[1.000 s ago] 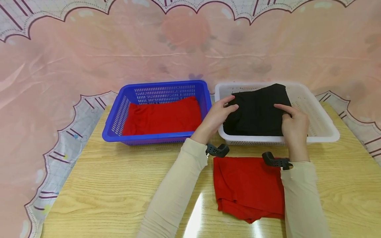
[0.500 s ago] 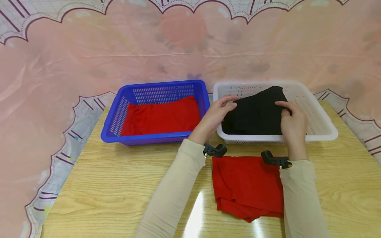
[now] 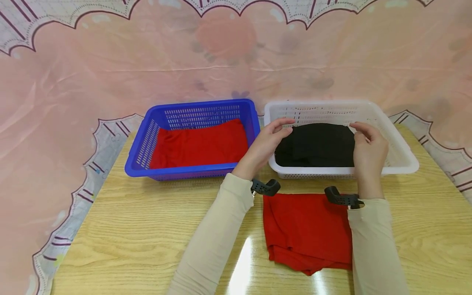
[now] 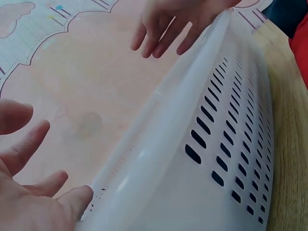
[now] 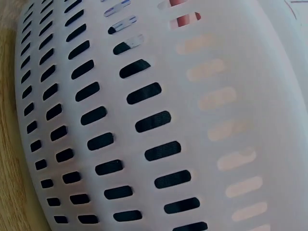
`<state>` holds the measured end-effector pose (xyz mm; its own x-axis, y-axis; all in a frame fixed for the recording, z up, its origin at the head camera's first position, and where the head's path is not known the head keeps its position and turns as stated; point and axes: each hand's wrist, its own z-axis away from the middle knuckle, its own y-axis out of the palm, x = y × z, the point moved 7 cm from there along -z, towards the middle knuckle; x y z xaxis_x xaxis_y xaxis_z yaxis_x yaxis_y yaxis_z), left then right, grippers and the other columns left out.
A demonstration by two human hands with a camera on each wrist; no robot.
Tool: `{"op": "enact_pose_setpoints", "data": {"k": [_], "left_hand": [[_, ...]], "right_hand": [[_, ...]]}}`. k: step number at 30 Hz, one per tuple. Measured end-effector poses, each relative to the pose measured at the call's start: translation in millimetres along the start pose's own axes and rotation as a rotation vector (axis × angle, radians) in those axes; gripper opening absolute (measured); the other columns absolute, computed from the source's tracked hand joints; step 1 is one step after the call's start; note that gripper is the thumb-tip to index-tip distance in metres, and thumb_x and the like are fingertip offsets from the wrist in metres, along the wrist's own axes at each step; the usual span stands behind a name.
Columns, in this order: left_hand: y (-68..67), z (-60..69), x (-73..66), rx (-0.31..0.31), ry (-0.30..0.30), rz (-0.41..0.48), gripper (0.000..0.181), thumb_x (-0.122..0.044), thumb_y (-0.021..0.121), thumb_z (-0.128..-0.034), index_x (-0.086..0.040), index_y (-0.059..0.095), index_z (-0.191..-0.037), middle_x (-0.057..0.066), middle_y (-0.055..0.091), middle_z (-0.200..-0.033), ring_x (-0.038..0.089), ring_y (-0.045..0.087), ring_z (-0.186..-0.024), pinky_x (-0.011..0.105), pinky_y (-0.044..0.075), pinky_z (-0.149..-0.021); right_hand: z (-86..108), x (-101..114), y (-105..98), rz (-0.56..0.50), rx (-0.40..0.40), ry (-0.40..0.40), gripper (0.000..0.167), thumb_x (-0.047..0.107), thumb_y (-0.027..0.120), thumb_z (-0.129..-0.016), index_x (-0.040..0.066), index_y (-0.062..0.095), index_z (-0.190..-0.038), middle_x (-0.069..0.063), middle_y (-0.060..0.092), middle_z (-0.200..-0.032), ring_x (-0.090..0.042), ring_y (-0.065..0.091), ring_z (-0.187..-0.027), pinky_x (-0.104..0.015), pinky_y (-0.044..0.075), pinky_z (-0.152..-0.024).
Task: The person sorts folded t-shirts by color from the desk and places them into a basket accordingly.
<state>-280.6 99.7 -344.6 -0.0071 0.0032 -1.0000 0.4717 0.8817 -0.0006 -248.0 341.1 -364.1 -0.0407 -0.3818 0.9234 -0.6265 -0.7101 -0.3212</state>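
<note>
A black folded cloth (image 3: 321, 145) lies low in the white basket (image 3: 309, 170), toward its left and middle. Over the basket's left side hovers my left hand (image 3: 267, 141), its fingers loosely extended and holding nothing. My right hand (image 3: 370, 149) is above the front right part of the basket, beside the cloth's right end. In the left wrist view both the left hand (image 4: 38, 192) and the right hand (image 4: 178, 21) have spread, relaxed fingers. The right wrist view is filled by the slotted basket wall (image 5: 269, 96), with dark cloth showing through the slots.
To the left stands a blue basket (image 3: 195, 169) with a red cloth (image 3: 206, 143) inside. Another red cloth (image 3: 309, 229), folded, lies on the wooden table (image 3: 147, 237) in front of the white basket. A patterned curtain (image 3: 166, 73) hangs behind.
My right hand has let go of the black cloth and shifted slightly right. The cloth's raised far right corner has dropped into the white basket. The left hand has barely moved.
</note>
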Motion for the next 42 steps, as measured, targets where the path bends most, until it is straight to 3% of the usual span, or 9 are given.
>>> {"op": "enact_pose_setpoints", "data": {"k": [7,15,22,27,29,36,42], "left_hand": [[0.3,3.8,-3.9,-0.003,0.080,0.022,0.034,-0.016,0.045,-0.0939,-0.006,0.047,-0.127,0.004,0.042,-0.132,0.013,0.039,-0.119,0.025,0.031,-0.099],[9.8,6.5,-4.5,0.134,0.168,0.037,0.032,-0.018,0.044,-0.0941,0.001,0.049,-0.119,0.015,0.054,-0.116,0.022,0.052,-0.107,0.032,0.042,-0.091],[10.3,26.3,1.2,0.174,0.184,0.247,0.039,-0.028,0.039,-0.0959,0.002,0.048,-0.119,0.015,0.055,-0.113,0.028,0.052,-0.104,0.040,0.043,-0.089],[14.3,43.6,20.3,0.263,0.152,0.364,0.039,-0.029,0.037,-0.0960,0.001,0.048,-0.119,0.014,0.055,-0.110,0.028,0.054,-0.102,0.039,0.045,-0.086],[12.7,49.8,31.0,0.250,0.138,0.395,0.038,-0.029,0.039,-0.0956,0.000,0.049,-0.118,0.014,0.056,-0.109,0.027,0.055,-0.099,0.038,0.046,-0.083],[-0.8,67.6,61.9,0.054,0.075,0.571,0.034,-0.033,0.048,-0.0914,-0.004,0.057,-0.105,0.009,0.061,-0.096,0.023,0.058,-0.087,0.030,0.047,-0.072],[-6.0,83.3,80.6,0.035,0.002,0.529,0.033,-0.036,0.048,-0.0910,-0.007,0.056,-0.106,0.011,0.060,-0.102,0.023,0.058,-0.091,0.035,0.046,-0.079]], "right_hand": [[0.9,4.1,3.0,-0.105,0.029,-0.008,0.024,0.017,0.047,-0.092,0.018,0.067,-0.105,0.001,0.059,-0.103,-0.010,0.048,-0.099,-0.022,0.035,-0.085],[7.8,9.3,11.1,-0.558,0.192,-0.040,0.021,0.009,0.053,-0.089,-0.003,0.063,-0.103,-0.013,0.060,-0.096,-0.021,0.058,-0.083,-0.021,0.047,-0.077],[23.8,12.3,13.4,-0.731,0.400,-0.065,0.032,0.013,0.055,-0.088,-0.008,0.055,-0.112,-0.018,0.059,-0.100,-0.026,0.058,-0.084,-0.025,0.049,-0.077],[37.4,11.6,5.9,-0.706,0.475,-0.081,0.033,0.011,0.053,-0.089,-0.011,0.052,-0.113,-0.016,0.061,-0.098,-0.024,0.059,-0.082,-0.024,0.050,-0.074],[44.1,10.7,1.9,-0.680,0.500,-0.079,0.033,0.012,0.052,-0.090,-0.010,0.051,-0.115,-0.014,0.062,-0.098,-0.023,0.060,-0.081,-0.024,0.050,-0.072],[62.0,3.1,-14.6,-0.679,0.650,-0.037,0.032,0.011,0.044,-0.093,-0.008,0.046,-0.120,-0.012,0.065,-0.098,-0.023,0.064,-0.080,-0.025,0.051,-0.069],[72.2,-12.3,-30.1,-0.660,0.790,-0.038,0.027,0.006,0.035,-0.096,-0.009,0.049,-0.114,-0.010,0.065,-0.099,-0.022,0.064,-0.085,-0.026,0.051,-0.073]]}}
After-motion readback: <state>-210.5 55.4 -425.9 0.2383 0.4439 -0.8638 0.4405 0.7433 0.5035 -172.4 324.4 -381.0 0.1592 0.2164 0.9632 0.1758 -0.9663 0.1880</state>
